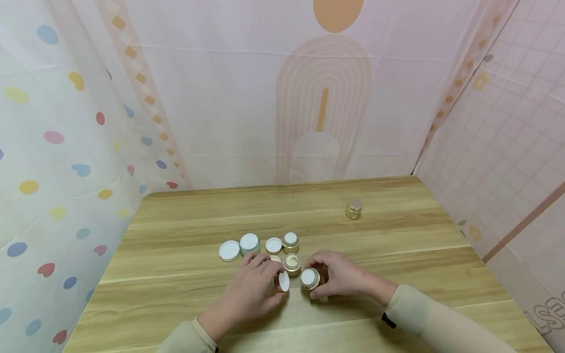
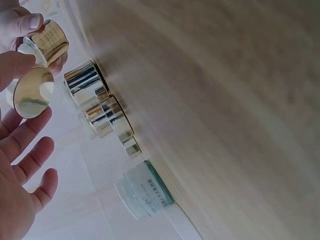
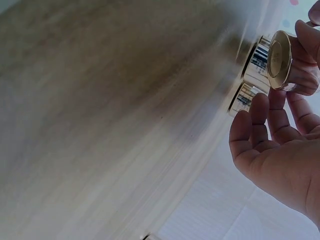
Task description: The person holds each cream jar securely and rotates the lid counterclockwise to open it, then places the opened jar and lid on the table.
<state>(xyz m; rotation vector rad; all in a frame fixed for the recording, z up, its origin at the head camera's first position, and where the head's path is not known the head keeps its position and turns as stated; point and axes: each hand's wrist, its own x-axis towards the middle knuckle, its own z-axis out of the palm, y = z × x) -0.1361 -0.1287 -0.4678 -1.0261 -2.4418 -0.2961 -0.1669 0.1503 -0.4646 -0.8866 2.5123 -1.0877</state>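
My left hand pinches a round gold lid between thumb and finger, its white inside turned toward the right hand. My right hand grips a small gold cosmetic jar with a white inner cover on its mouth. In the right wrist view the jar's gold base faces the camera, held above the table. Just beyond the two hands stands an open gold jar with pale cream inside. A lid next to it is partly hidden by the left fingers.
Behind them stand another gold jar with a white inner cover and its upturned lid. Farther left is a pale green glass jar beside a white lid. A capped gold jar stands at the back right of the wooden table.
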